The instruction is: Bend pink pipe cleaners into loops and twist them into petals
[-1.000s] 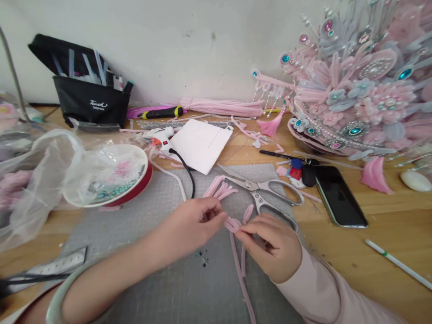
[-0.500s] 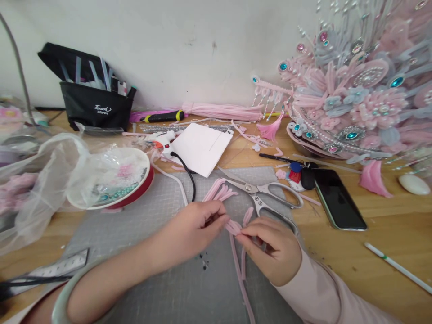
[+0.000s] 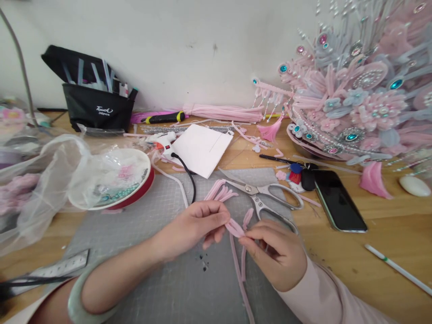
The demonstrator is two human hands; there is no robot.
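- The pink fuzzy loop point(image 3: 235, 227) is held up between your two hands, above the grey cutting mat point(image 3: 178, 292).
- Your left hand point(image 3: 199, 225) pinches the loop's upper-left end between thumb and index finger, with the other fingers loosely curled.
- Your right hand point(image 3: 276, 254) pinches the lower-right end between thumb and index fingertips; the loop's two sides bow slightly apart between your hands.
- A small pink folded piece point(image 3: 248, 218) shows just beyond your right index finger.
- Below the loop, a long pink strip point(image 3: 240, 279) runs toward you over the mat, a shorter one beside it.
- Beyond your left hand is a cluster of short pink strips point(image 3: 221, 191), near the blade tips of the metal scissors point(image 3: 249, 189), which lie spread open with their handles toward your right.
- Dark specks point(image 3: 203, 262) dot the mat below your left hand.
- To your left, a red-and-white bowl point(image 3: 143, 186) holds turquoise beads point(image 3: 126, 193) and clear plastic; a ruler point(image 3: 69, 266) lies near your left forearm.
- Ahead are a white glue gun point(image 3: 166, 145) and, beside it, a white card point(image 3: 202, 150).
- To your right, a black phone point(image 3: 340, 200) lies next to some keys point(image 3: 297, 173); behind them stands a large pink beaded ornament point(image 3: 354, 99).
- Against the wall, a black case point(image 3: 99, 108) stands open, left of a bundle of pink stems point(image 3: 224, 112).
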